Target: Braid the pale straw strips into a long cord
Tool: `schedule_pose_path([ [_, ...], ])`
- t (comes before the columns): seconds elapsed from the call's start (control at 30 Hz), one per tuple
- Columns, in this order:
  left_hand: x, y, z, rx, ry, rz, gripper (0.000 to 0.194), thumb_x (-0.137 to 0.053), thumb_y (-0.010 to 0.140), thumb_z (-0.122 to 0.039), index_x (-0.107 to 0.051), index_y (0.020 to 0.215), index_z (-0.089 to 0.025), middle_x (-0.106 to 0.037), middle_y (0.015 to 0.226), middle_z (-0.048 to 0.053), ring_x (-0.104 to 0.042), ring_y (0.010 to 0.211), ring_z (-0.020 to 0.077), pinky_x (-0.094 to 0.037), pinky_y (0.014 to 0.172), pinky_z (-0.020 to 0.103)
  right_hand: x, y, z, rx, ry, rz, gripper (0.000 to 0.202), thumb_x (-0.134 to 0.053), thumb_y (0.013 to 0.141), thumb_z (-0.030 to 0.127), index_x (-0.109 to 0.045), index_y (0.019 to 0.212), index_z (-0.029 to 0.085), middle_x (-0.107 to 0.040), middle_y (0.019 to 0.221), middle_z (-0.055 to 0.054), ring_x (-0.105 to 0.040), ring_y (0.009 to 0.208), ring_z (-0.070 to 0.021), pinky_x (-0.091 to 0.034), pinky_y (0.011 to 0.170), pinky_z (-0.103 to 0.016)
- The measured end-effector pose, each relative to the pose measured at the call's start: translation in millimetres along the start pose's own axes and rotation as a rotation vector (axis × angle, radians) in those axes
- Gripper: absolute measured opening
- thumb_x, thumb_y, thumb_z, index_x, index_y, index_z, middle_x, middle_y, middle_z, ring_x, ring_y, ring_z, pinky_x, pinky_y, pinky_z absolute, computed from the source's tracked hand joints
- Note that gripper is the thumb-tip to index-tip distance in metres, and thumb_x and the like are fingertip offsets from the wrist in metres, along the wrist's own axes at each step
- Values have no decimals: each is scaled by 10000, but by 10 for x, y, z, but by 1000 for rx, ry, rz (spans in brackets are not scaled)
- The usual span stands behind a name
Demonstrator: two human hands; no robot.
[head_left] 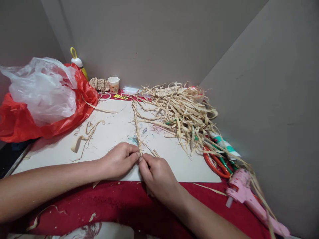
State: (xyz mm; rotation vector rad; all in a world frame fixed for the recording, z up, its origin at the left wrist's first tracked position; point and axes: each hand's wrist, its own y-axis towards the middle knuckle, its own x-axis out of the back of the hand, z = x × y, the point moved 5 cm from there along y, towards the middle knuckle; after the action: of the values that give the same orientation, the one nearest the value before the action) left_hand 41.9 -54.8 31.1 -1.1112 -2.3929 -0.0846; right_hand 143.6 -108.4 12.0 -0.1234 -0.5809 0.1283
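A thin braid of pale dried straw (pixel 137 124) runs from the back of the white board straight down to my hands. My left hand (pixel 122 160) pinches its near end between thumb and fingers. Right beside it, my right hand (pixel 157 172) is closed on the same end, the fingertips of both almost touching. A few loose strands stick out by the right hand, and others hang below it. The exact grip of the fingertips is partly hidden. To the right, a large heap of straw strips (pixel 184 113) lies on the board.
The white board (pixel 104 116) rests on a red cloth (pixel 99 202). A red bag (pixel 87 86) with clear plastic (pixel 47 86) fills the left. Behind stand a paper cup (pixel 114 85) and a woven straw piece (pixel 99 84). At right lie red-handled scissors (pixel 216 164) and a pink glue gun (pixel 243 191).
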Motion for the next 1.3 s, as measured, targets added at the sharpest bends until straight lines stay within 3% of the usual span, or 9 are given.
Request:
schedule_pose_path([
  [0.13, -30, -9, 19, 11, 22, 8, 287, -380, 833, -242, -391, 554, -173, -403, 539, -41, -369, 542, 91, -284, 527, 211, 24, -14, 54, 56, -458, -110, 274, -349, 900, 251, -538, 714, 185, -643, 661, -74, -572, 595, -180, -303, 581, -286],
  [0.5, -81, 20, 165, 125, -311, -3, 253, -479, 786, -274, -531, 579, -138, -464, 518, -34, -395, 514, 81, -327, 526, 208, -130, -104, 155, 190, -777, 22, 271, -336, 911, 185, -599, 903, 120, -652, 708, -135, -575, 557, -196, -252, 501, -297],
  [0.6, -56, 17, 165, 154, -349, -8, 233, -513, 767, -270, -526, 577, -136, -472, 514, -35, -385, 501, 73, -313, 508, 203, -113, -160, 200, 236, -661, 118, 278, -375, 917, 253, -601, 791, 152, -626, 658, -85, -511, 522, -146, -246, 501, -275],
  [0.7, -21, 12, 151, 184, -394, 4, 231, -529, 760, -279, -510, 577, -139, -461, 491, -41, -350, 462, 59, -268, 469, 198, -6, -211, 256, 246, -325, 259, 359, -454, 892, 338, -518, 581, 171, -507, 519, 4, -411, 464, -90, -246, 480, -236],
  [0.8, 7, 13, 133, 209, -460, 30, 223, -549, 746, -277, -513, 577, -136, -455, 472, -47, -318, 422, 42, -224, 436, 192, 277, -154, 232, 163, -23, 68, 415, -443, 893, 363, -438, 524, 173, -385, 469, 34, -351, 450, -79, -254, 453, -217],
  [0.9, 7, 20, 146, 242, -513, 64, 204, -567, 740, -287, -534, 606, -136, -448, 459, -55, -279, 380, 31, -173, 404, 198, 492, -46, 101, 64, 97, -166, 354, -462, 878, 374, -473, 584, 178, -409, 498, 33, -370, 466, -89, -285, 454, -218],
  [1.07, -16, 34, 210, 245, -562, 88, 195, -594, 733, -310, -557, 656, -135, -453, 455, -59, -247, 354, 26, -127, 379, 210, 465, 131, -47, 7, 152, -119, 213, -501, 843, 348, -588, 753, 175, -554, 627, 10, -431, 473, -87, -316, 453, -212],
  [1.2, -31, 29, 261, 244, -583, 81, 207, -613, 717, -318, -560, 648, -130, -485, 458, -50, -258, 343, 25, -132, 369, 209, 467, 172, -52, -51, 232, -128, 254, -519, 824, 373, -578, 710, 154, -572, 616, -1, -416, 428, -72, -315, 419, -201],
  [1.3, -32, 22, 285, 236, -589, 71, 200, -616, 712, -313, -569, 658, -126, -509, 469, -45, -265, 339, 24, -138, 368, 204, 404, 176, -37, -111, 323, -22, 295, -520, 824, 421, -580, 734, 147, -546, 527, 18, -389, 369, -61, -313, 395, -191],
])
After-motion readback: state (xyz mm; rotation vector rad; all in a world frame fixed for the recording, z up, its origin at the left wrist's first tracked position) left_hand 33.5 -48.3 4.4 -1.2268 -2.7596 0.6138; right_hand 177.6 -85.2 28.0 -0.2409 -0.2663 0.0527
